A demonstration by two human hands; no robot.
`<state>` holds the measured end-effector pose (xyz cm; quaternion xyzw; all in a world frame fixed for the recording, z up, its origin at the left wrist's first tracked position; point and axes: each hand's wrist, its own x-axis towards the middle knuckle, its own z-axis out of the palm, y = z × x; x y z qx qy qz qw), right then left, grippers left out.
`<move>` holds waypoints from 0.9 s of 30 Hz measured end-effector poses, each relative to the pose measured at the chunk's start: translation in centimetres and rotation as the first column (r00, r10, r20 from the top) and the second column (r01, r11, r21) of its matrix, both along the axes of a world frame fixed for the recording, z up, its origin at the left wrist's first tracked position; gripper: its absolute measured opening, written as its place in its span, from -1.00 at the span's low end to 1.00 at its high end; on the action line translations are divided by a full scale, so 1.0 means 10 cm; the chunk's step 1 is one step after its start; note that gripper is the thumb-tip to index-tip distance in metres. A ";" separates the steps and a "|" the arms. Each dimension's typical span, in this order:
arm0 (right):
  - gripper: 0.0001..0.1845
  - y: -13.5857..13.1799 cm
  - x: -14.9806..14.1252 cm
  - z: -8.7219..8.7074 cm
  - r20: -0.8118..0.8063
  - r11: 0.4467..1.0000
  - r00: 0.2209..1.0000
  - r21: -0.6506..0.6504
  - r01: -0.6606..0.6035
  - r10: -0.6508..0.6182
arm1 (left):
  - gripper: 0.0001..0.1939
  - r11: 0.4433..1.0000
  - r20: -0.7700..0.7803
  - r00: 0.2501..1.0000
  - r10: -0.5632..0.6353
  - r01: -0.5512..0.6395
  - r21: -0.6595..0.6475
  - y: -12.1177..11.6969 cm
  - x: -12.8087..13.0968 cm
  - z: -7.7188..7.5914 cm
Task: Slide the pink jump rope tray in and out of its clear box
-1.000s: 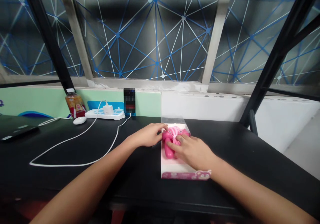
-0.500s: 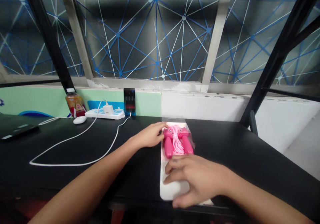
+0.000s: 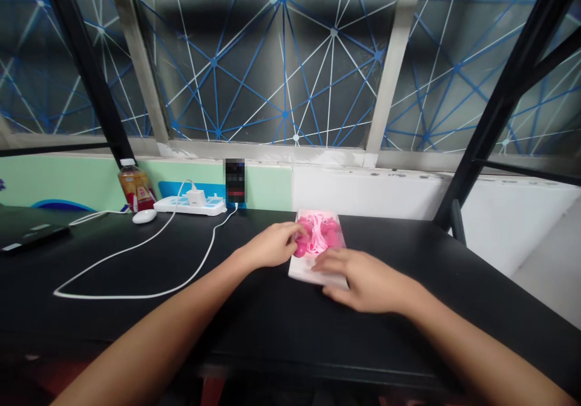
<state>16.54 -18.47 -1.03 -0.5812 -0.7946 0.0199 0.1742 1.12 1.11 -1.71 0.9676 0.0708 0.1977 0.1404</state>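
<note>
A clear box (image 3: 318,273) with a white inner tray lies on the black desk (image 3: 254,321). Inside it is a pink skipping rope (image 3: 318,236) with two pink handles. My left hand (image 3: 272,245) rests on the desk with curled fingers pressed against the box's left side, by a pink handle. My right hand (image 3: 365,280) covers the box's near end, fingers on top and thumb at the lower edge, gripping the tray.
A white cable (image 3: 136,273) loops over the left of the desk from a charger in a white power strip (image 3: 190,205). A white mouse (image 3: 144,216), a drink bottle (image 3: 135,188) and a dark laptop (image 3: 27,235) sit at the far left. Black frame posts (image 3: 499,103) stand on the right.
My right hand drew the white tray out towards me, then slid it back away from me; the box now looks shorter and sits further from the desk's front edge. My left hand stayed put.
</note>
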 end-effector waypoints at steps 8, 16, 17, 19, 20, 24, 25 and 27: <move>-0.42 0.12 0.33 -0.17 -0.055 0.935 0.942 0.116 0.334 -0.330 | -0.72 0.992 -0.104 0.993 -0.062 0.050 -0.115 -0.04 -0.13 0.21; -0.54 0.13 0.41 -0.12 -0.051 0.901 0.907 0.098 0.422 -0.419 | -0.74 1.000 -0.043 0.999 -0.029 0.029 -0.009 -0.04 -0.11 0.12; -0.58 0.14 0.43 -0.12 -0.065 0.907 0.909 0.074 0.415 -0.411 | -0.75 1.000 -0.037 0.999 -0.028 0.028 -0.008 -0.04 -0.11 0.12; -0.68 0.17 0.46 -0.15 -0.121 0.910 0.907 0.046 0.411 -0.403 | -0.71 1.000 -0.043 0.999 -0.018 0.018 -0.001 -0.04 -0.12 0.12; -0.71 0.18 0.47 -0.16 -0.156 0.910 0.902 0.038 0.413 -0.403 | -0.69 1.000 -0.063 0.998 -0.003 0.003 -0.001 -0.04 -0.12 0.13; -0.74 0.19 0.47 -0.16 -0.239 0.916 0.889 -0.012 0.400 -0.391 | -0.71 0.991 -0.190 0.981 0.044 -0.067 -0.120 -0.05 -0.12 0.16; -0.72 0.17 0.47 -0.14 -0.253 0.924 0.890 -0.052 0.380 -0.380 | -0.71 0.982 -0.222 0.975 0.033 -0.074 -0.176 -0.04 -0.12 0.17; -0.65 0.11 0.50 -0.09 -0.284 0.938 0.896 -0.160 0.307 -0.342 | -0.63 0.954 -0.286 0.958 -0.029 -0.059 -0.294 -0.02 -0.14 0.20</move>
